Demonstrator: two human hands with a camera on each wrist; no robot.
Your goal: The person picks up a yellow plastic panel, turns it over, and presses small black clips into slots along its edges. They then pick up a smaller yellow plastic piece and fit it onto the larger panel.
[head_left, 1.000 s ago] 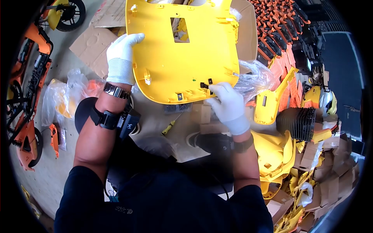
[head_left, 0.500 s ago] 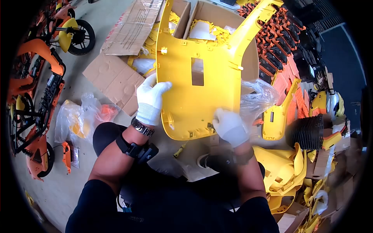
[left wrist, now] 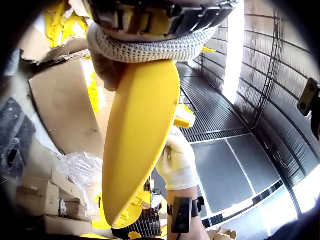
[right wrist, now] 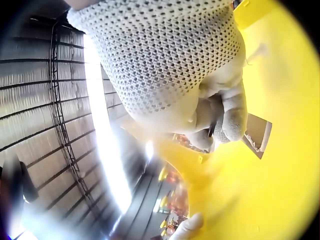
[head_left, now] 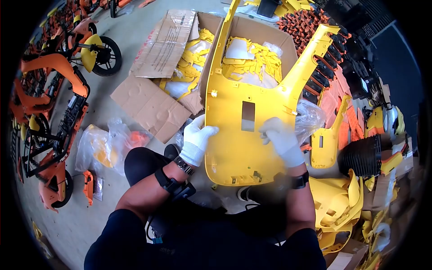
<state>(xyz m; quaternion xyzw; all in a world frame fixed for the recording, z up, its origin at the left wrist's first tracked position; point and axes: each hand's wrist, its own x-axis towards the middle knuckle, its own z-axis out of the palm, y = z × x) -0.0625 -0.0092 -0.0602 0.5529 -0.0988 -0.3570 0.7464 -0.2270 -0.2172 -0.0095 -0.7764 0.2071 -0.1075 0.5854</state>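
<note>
A large yellow plastic panel [head_left: 227, 150] with two long arms and a rectangular cutout stands before me, its ribbed inner side facing up at me. My white-gloved left hand [head_left: 196, 140] grips its left edge, thumb over the inner face. In the left wrist view the panel's smooth outer side [left wrist: 140, 125] shows. My gloved right hand [head_left: 282, 140] is over the inner face, right of the cutout, fingers curled. Between those fingers the right wrist view shows a small dark part [right wrist: 216, 111], mostly hidden. Small black clips [head_left: 257, 175] sit near the panel's lower edge.
Behind the panel stands an open carton [head_left: 288, 40] of yellow parts. Bagged parts [head_left: 105, 146] lie on the floor at left, beside orange scooter frames [head_left: 56, 63]. At right are stacked yellow covers [head_left: 333, 198], a black ribbed stack [head_left: 360, 154] and another yellow panel [head_left: 324, 146].
The panel has come lower and farther right in the head view, its long arms now showing. My right hand has left the clips at the lower edge and moved up beside the cutout.
</note>
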